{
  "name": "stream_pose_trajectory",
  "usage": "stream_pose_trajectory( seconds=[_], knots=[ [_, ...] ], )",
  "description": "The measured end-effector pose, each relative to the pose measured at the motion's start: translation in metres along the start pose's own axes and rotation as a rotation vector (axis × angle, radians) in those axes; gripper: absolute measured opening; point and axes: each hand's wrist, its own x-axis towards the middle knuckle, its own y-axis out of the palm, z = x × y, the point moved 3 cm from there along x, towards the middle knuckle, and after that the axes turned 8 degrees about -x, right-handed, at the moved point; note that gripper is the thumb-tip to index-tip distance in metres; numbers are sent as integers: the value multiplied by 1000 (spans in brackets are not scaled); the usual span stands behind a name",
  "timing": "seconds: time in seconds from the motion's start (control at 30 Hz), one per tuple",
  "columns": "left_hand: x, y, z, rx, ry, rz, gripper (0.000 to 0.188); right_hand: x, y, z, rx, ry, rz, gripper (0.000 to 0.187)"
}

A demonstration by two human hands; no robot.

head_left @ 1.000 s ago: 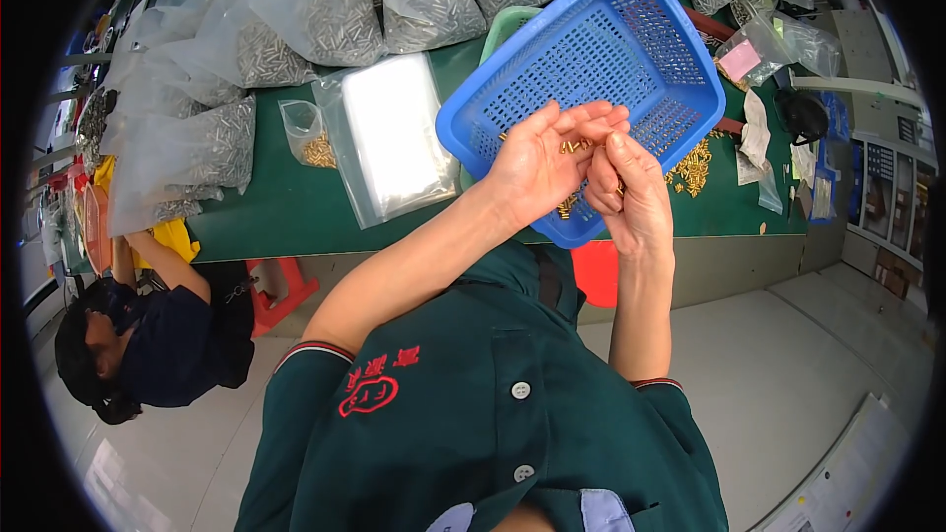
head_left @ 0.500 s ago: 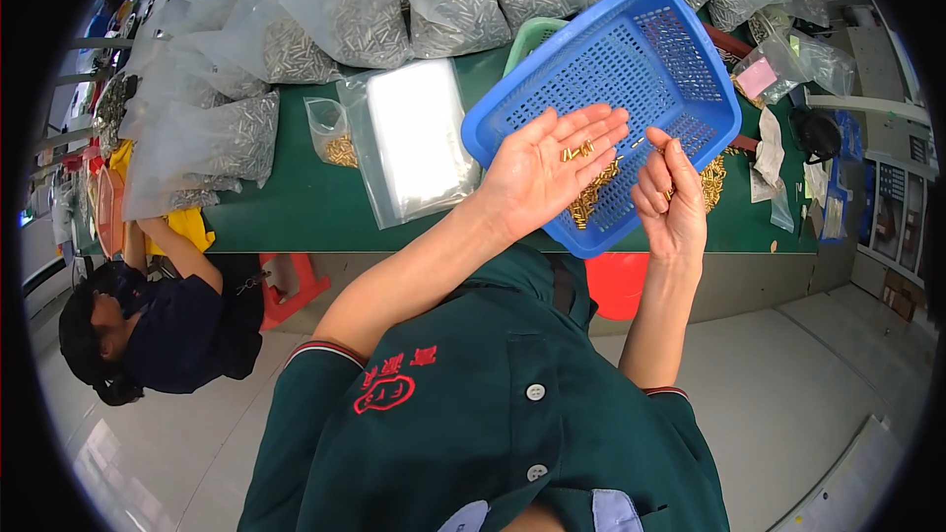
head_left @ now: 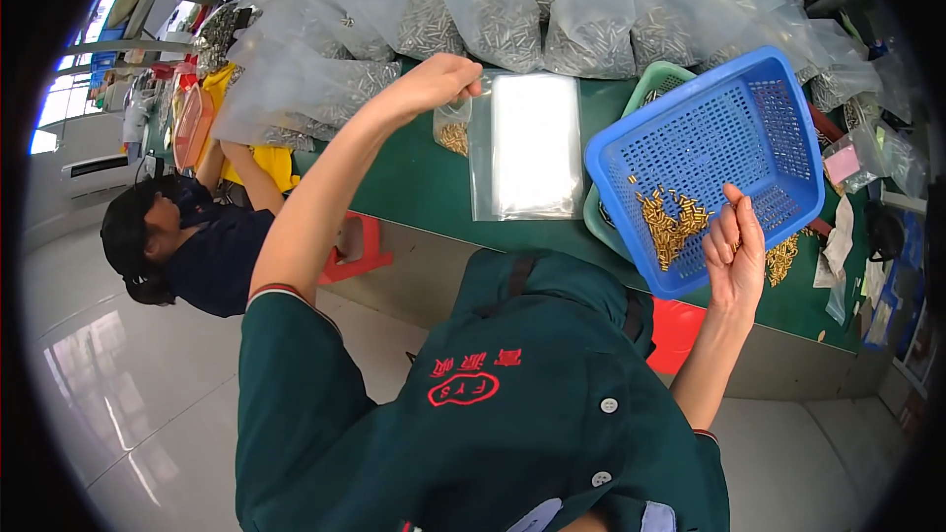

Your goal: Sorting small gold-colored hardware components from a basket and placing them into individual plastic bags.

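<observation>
My left hand [head_left: 434, 85] is closed, held above the top of a small clear bag [head_left: 452, 110] with brass pieces at its bottom. What the left fingers hold, if anything, is hidden. My right hand [head_left: 737, 254] is curled at the near right side of a blue perforated basket [head_left: 603, 153], with a bit of brass showing between its fingers. Small cylindrical brass pieces [head_left: 672, 229] lie heaped in the basket's near left corner.
Large clear bags [head_left: 498, 25] of silvery pins line the back. Flat plastic bags [head_left: 534, 143] lie stacked mid-table. A green basket [head_left: 662, 74] sits under the blue one. More brass pieces [head_left: 781, 258] lie on the table at right. Another person [head_left: 197, 236] works at the left.
My left hand has gone from lying open with brass pieces above the basket to a closed fist by the small bag. My right hand stays curled by the basket. The view has shifted leftward.
</observation>
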Motion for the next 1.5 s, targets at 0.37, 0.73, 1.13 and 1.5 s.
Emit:
stream_pose_trajectory(
  seconds=[0.37, 0.73, 1.13, 1.5],
  knots=[
    [58, -10, 18, 968, 106, 413, 12, -13, -8, -4, 17, -12, -31, 27],
    [50, -9, 27, 1051, 32, 444, 35, -10, -3, -7, 4, 1, -24, 26],
    [-25, 51, -91, -733, 365, 190, 27, -7, -18, -11, 102, 91, -23, 28],
    [-8, 248, -97, -1754, -198, 671, 44, -13, 28, 5, -470, 100, 43, 34]
  ],
)
